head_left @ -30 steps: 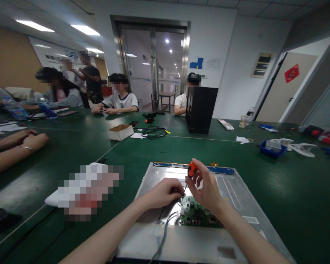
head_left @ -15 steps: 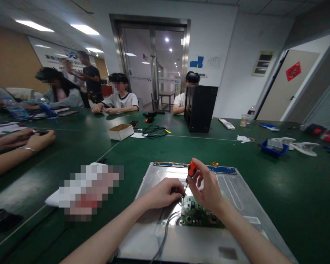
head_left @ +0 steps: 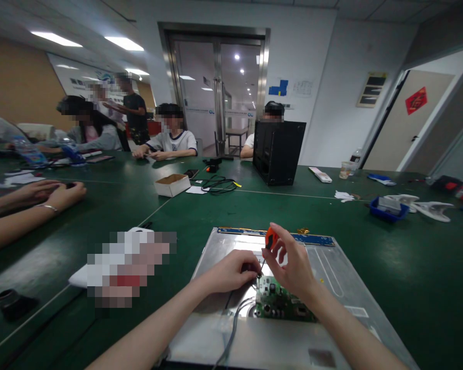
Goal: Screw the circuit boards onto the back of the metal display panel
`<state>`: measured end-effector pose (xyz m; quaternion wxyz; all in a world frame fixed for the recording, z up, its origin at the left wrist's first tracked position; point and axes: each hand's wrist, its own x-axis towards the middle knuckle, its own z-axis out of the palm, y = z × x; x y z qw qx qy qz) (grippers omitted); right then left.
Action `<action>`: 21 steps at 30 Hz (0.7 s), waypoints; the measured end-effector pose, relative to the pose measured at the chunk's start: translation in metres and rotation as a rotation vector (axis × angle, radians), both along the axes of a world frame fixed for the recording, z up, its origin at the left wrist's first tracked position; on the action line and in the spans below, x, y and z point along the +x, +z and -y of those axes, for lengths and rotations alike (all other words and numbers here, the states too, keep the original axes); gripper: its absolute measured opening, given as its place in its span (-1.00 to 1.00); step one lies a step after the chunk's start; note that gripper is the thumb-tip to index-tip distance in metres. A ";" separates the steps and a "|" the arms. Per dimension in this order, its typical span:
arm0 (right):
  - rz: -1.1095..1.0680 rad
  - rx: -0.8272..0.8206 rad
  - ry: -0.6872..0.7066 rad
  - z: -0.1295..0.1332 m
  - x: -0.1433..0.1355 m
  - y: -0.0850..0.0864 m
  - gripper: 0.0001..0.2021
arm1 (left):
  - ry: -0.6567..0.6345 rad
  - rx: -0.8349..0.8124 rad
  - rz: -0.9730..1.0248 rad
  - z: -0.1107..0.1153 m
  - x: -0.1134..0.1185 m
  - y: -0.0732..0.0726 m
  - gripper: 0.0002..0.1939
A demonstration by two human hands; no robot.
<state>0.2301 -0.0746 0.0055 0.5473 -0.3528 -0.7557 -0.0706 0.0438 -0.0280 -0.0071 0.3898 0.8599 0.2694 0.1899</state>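
A screwdriver (head_left: pixel 270 238) with an orange and black handle is pinched in the fingers of my right hand (head_left: pixel 293 259). Its thin shaft slants down to the upper left corner of a green circuit board (head_left: pixel 272 298). My left hand (head_left: pixel 235 270) is closed beside that corner, fingertips close to the screwdriver's tip; what they hold, if anything, is hidden. The board lies on a flat silvery metal panel (head_left: pixel 204 336), partly covered by my right hand and forearm. A blue strip board (head_left: pixel 316 240) runs along the panel's far edge. Dark cables (head_left: pixel 233 329) cross the panel near the circuit board.
On the green table (head_left: pixel 170 216) lie a small open box (head_left: pixel 172 186), a black cable (head_left: pixel 218 185), and a blue tray (head_left: pixel 388 209). A black case (head_left: pixel 280 153) stands farther back. Another person's hands (head_left: pixel 61 195) are at the left. Several people sit or stand beyond.
The whole view has shifted slightly, with things appearing a little farther right. The screwdriver's handle has turned a little in my right hand; my left hand stays at the board's corner.
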 end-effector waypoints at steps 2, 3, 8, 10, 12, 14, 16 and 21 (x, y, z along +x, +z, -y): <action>0.003 -0.011 -0.006 0.001 0.000 0.000 -0.47 | 0.004 -0.011 0.001 0.000 0.000 0.000 -0.84; 0.003 -0.012 -0.008 0.002 0.000 0.001 -0.47 | 0.011 -0.016 0.001 0.000 0.000 0.000 -0.84; -0.005 0.001 -0.009 0.002 0.000 0.000 -0.48 | 0.021 -0.013 -0.002 -0.001 0.000 -0.001 -0.85; -0.015 0.006 -0.016 0.001 0.000 0.000 -0.46 | 0.015 0.004 -0.005 -0.001 0.000 -0.002 -0.84; -0.026 0.006 -0.022 0.001 -0.001 0.000 -0.45 | 0.014 0.013 -0.003 -0.001 -0.001 -0.002 -0.84; -0.032 0.006 -0.019 0.000 0.000 0.000 -0.46 | 0.010 0.012 0.001 -0.002 -0.001 -0.002 -0.84; -0.028 0.014 -0.012 0.000 0.000 0.001 -0.47 | 0.009 0.009 0.005 -0.002 0.000 -0.001 -0.84; -0.014 0.004 -0.024 0.001 0.000 0.002 -0.50 | 0.011 -0.023 0.016 -0.002 0.000 -0.001 -0.86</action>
